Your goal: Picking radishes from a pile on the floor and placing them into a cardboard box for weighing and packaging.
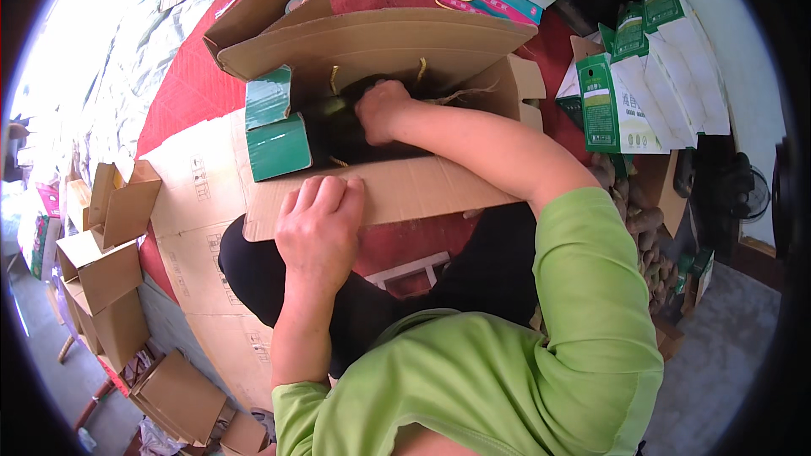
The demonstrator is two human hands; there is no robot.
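Both hands work the open cardboard carton [397,194]: left hand [319,228] lies flat, pinning its stiff near flap, while right hand [382,110] reaches inside, fingers curled on dark, seemingly soft contents [346,131] beside a light-looking green box [274,131].

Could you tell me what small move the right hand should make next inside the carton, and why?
Probably press the green gift box further down: the right hand is deep in the open cardboard carton, the box end sticks up above the near flap, and the left hand braces that flap.
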